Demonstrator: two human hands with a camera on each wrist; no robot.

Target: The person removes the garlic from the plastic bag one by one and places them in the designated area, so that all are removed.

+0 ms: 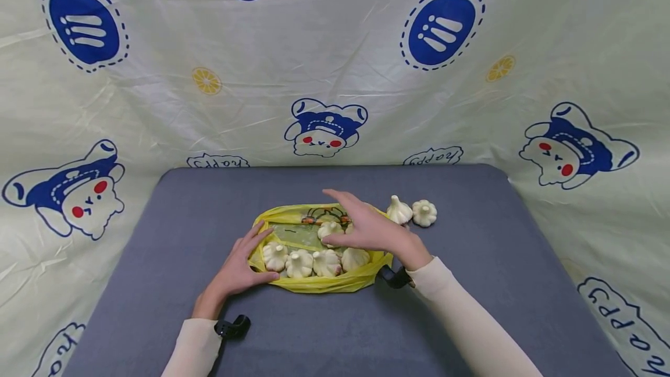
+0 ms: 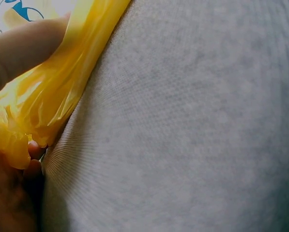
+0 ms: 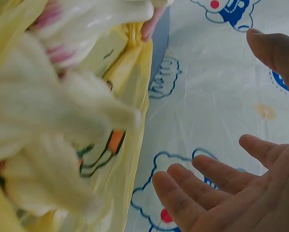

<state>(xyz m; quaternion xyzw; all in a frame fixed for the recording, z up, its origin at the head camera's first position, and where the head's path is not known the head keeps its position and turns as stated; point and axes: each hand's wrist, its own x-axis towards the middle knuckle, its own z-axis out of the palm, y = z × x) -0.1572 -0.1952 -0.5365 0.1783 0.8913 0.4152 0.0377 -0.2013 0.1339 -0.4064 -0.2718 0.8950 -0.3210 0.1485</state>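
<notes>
So, yellow bag (image 1: 327, 285): lying mouth-up around the middle of the table, rim spread wide, printed panel showing inside, orange and dark marks on it.
Left hand (image 1: 242, 267): holds the bag's left end; fingers spread along that side, thumb at the near rim. Left wrist view has the thumb against the yellow plastic, other fingers partly hidden.
Right hand (image 1: 369, 228): above the bag's right part, fingers well apart, nothing held. Right wrist view shows it clear of the plastic and bulbs.
Near row (image 1: 299, 263): four garlic bulbs in the bag, side by side along the near edge.
Far bulb (image 1: 329, 230): inside too, behind the row, partly covered by the right thumb. A bit of pale surface shows next to it; rest hidden by the hand.
Loose pair (image 1: 399, 210): two bulbs on the table, just beyond the bag's far right corner, close together.
Table (image 1: 314, 336): grey-blue surface.
Backdrop (image 1: 356, 45): pale sheet, blue cartoon figures, orange slices, "happy" lettering.
Sleeves (image 1: 455, 301): cream; black wrist device (image 1: 232, 327) on each arm.
</notes>
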